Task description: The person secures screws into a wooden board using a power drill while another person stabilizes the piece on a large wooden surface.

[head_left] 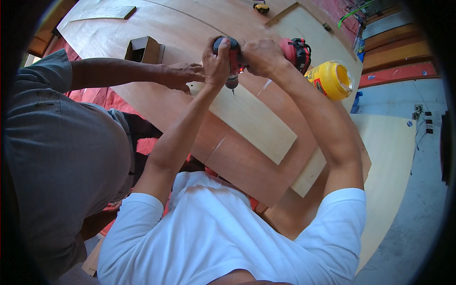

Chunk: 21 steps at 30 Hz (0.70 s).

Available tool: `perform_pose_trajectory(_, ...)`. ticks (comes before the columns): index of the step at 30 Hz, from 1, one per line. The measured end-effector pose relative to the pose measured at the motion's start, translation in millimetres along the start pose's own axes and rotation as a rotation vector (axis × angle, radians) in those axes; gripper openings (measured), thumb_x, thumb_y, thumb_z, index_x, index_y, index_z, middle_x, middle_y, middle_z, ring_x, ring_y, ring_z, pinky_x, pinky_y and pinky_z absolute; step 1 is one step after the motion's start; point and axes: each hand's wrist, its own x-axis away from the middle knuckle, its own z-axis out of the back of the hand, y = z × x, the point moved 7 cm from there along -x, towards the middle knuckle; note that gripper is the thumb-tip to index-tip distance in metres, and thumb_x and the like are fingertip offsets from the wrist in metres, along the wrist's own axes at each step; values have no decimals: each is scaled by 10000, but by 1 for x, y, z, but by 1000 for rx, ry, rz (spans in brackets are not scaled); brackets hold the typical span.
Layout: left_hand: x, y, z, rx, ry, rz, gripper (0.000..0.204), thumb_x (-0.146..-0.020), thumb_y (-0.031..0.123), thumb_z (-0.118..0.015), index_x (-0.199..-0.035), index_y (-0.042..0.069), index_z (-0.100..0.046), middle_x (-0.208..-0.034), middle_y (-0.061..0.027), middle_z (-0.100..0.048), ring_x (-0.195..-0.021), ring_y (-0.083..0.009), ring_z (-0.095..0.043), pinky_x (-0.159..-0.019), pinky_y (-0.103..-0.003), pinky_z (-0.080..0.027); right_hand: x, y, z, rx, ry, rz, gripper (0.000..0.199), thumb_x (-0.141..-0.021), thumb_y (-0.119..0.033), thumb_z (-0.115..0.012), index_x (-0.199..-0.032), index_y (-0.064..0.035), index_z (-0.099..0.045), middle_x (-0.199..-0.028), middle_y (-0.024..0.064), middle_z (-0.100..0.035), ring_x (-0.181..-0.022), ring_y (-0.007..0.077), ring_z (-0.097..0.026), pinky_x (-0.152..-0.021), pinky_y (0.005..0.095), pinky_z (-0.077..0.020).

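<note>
A red and black cordless drill (234,59) is held in both my hands over a pale wooden board (254,123). My right hand (261,56) wraps round its handle, and the battery end sticks out past that wrist. Fingers of my left hand (216,61) close round the back of the drill's body. The thin bit points down at the board; whether its tip touches the wood I cannot tell. Close to my left hand, a co-worker's hand (183,76) reaches in from the left and rests by the board's far end.
The board lies on a large reddish-brown plywood sheet (247,175). An open cardboard box (145,50) sits far left, and a yellow tub (332,80) stands right of my right forearm. A yellow and black tape measure (261,7) lies at the back. The co-worker stands close on my left.
</note>
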Motion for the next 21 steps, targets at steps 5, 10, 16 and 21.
perform_pose_trajectory(5,-1,-8,-2,52,2,50,370,-860,350,-564,-964,-3,-592,-804,-100,-612,-738,-162,-567,-684,-305,-477,-2,3,-3,-14,31,2,415,-710,-94,-672,-1099,-64,-530,-926,136,-677,-867,291,-668,-723,393,-542)
perform_pose_trajectory(10,-3,-6,-2,-38,10,4,364,-863,345,-559,-960,-4,-591,-803,-98,-610,-732,-164,-562,-686,-305,-475,-2,5,-1,-36,144,23,315,-683,-113,-674,-976,-24,-599,-828,141,-669,-789,301,-668,-671,397,-540)
perform_pose_trajectory(16,0,-4,-1,-12,-8,54,356,-877,339,-531,-984,4,-583,-836,-62,-588,-777,-135,-532,-730,-266,-452,-4,2,-2,-20,137,55,366,-674,-119,-691,-1008,-19,-580,-834,144,-669,-805,304,-666,-675,399,-540)
perform_pose_trajectory(21,2,-3,1,-11,7,52,356,-878,338,-531,-989,4,-583,-832,-58,-586,-763,-137,-536,-725,-268,-455,-6,0,-2,13,20,40,345,-720,-105,-671,-1039,-39,-556,-949,127,-675,-892,277,-663,-731,378,-542)
